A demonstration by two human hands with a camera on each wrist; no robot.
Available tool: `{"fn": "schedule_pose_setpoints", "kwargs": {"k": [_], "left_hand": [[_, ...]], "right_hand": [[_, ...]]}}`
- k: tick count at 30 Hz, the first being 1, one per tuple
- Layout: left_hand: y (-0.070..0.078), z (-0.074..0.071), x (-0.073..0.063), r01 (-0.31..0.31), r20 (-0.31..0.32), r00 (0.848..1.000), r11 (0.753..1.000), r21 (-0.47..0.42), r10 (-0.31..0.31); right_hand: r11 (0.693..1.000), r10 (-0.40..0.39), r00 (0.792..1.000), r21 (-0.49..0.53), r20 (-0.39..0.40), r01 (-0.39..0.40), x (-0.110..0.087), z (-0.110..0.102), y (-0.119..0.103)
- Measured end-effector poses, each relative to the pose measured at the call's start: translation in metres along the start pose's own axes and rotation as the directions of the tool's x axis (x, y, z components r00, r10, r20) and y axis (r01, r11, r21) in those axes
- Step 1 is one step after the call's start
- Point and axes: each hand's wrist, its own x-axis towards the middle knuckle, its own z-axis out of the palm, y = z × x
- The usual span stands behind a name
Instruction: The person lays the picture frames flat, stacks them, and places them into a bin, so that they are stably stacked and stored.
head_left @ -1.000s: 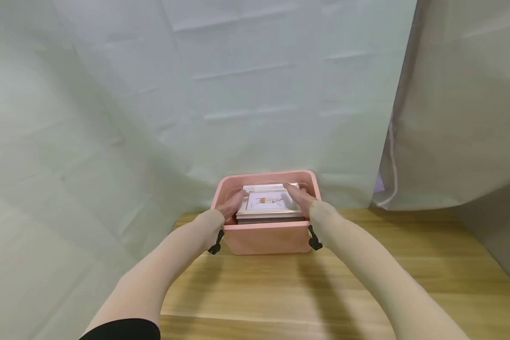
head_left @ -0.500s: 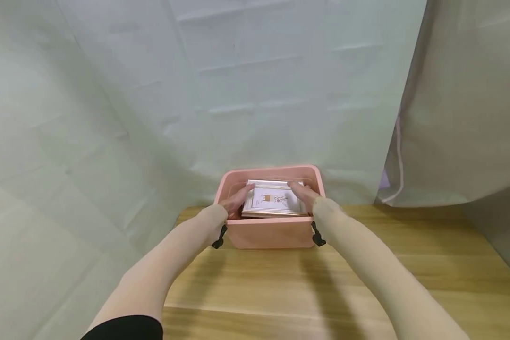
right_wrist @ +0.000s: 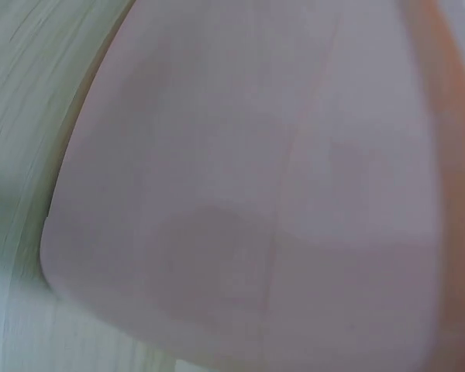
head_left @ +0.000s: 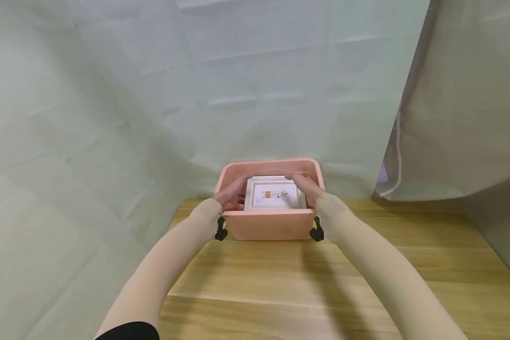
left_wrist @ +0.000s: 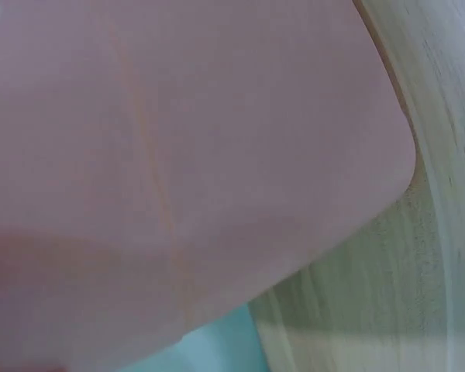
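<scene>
A pink plastic bin [head_left: 268,225] stands on the wooden table against the back sheet. Inside it lies a white picture frame [head_left: 275,194], face up, with a printed plant drawing. My left hand [head_left: 231,192] reaches over the bin's left rim, its thumb near the frame's back left corner and its fingers down beside the frame. On the other side, my right hand [head_left: 308,186] reaches in along the frame's right edge, thumb towards the back right corner; its other fingers are mostly hidden. Both wrist views show mainly the outer bin wall [left_wrist: 271,139] close up.
Pale sheets [head_left: 255,94] hang behind and at the left, with a greyer cloth [head_left: 463,104] at the right. A thin white cord [head_left: 398,156] dangles by the cloth's edge. Wooden table [head_left: 280,288] extends in front of the bin and to its right.
The frame has sunk lower into the bin, and the stacked edges below it have gone out of sight behind the front wall. Both hands remain at its sides; the view has shifted slightly.
</scene>
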Motion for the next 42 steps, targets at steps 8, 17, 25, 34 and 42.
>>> {"fn": "schedule_pose_setpoints", "kwargs": {"k": [8, 17, 25, 34, 42], "left_hand": [[-0.005, -0.003, -0.019, -0.119, 0.004, 0.993, 0.985, 0.124, 0.12], [-0.008, -0.001, -0.043, -0.318, 0.038, 0.948, 0.934, 0.162, 0.316], [-0.016, -0.004, -0.079, -0.454, 0.04, 0.886, 0.849, 0.269, 0.461], [-0.031, -0.015, -0.114, -0.525, 0.042, 0.801, 0.667, 0.528, 0.597], [-0.046, -0.02, -0.129, -0.504, -0.01, 0.724, 0.54, 0.674, 0.689]], "right_hand": [[0.997, -0.034, 0.998, 0.075, 0.05, 0.03, -0.018, 0.005, -0.009], [0.994, -0.069, 0.993, 0.093, 0.092, 0.06, -0.049, -0.008, -0.013], [0.979, -0.187, 0.967, 0.118, 0.174, 0.168, -0.083, -0.026, -0.005], [0.967, -0.256, 0.953, 0.064, 0.165, 0.248, -0.117, -0.038, 0.005], [0.943, -0.333, 0.93, 0.061, 0.159, 0.327, -0.14, -0.061, 0.023]]}}
